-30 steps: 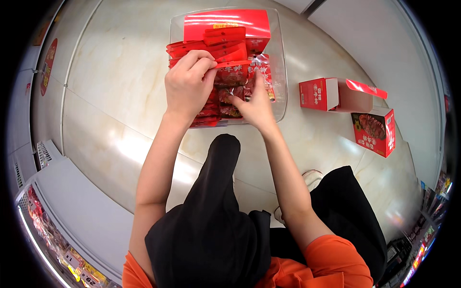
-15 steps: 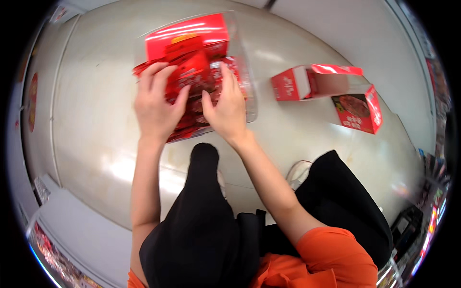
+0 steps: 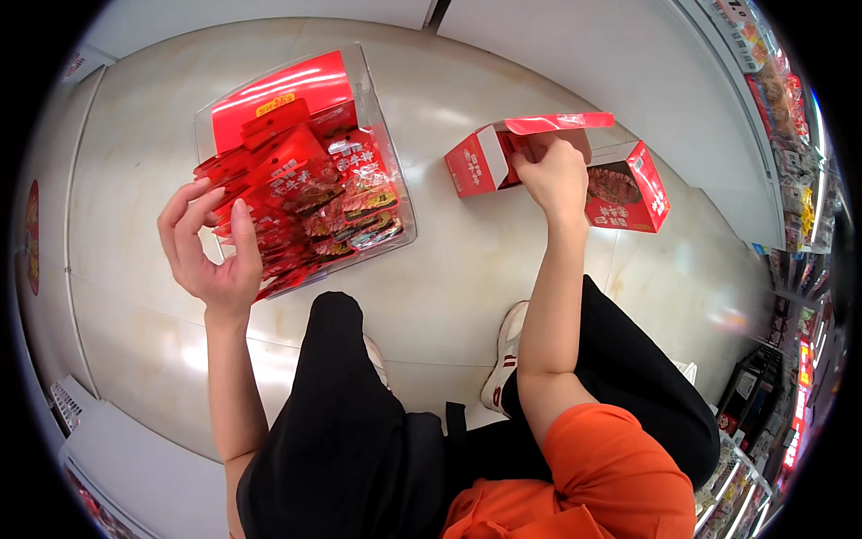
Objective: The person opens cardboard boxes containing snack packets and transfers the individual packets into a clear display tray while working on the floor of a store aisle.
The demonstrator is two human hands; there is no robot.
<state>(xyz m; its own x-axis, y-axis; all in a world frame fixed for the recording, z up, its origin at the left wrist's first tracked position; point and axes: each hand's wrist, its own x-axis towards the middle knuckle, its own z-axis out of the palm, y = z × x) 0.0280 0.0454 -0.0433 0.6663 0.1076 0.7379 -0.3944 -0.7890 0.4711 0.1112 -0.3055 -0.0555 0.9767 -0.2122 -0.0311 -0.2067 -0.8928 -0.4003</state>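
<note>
Red snack packets (image 3: 296, 180) lie piled in a clear plastic bin (image 3: 409, 202) at the left, on the floor. At the bin's near left side my left hand (image 3: 215, 256) is open, fingers curved and apart, beside the packets. To the right, my right hand (image 3: 554, 175) reaches into an open red cardboard box (image 3: 471, 166). Its thumb and fingers are bent together inside the opening; what they hold, if anything, is hidden. The box's raised red flap (image 3: 575, 120) stands behind the hand.
A red box panel with a meat picture (image 3: 615, 189) shows right of my right wrist. Inside the bin, a plain red card panel (image 3: 287, 94) stands at the back. White cabinet fronts (image 3: 575, 63) border the floor behind; stocked shelves (image 3: 790, 135) line the right.
My right hand has left the packets in the bin and moved right into the red box. My left hand has drawn back to the bin's left side. The view has shifted.
</note>
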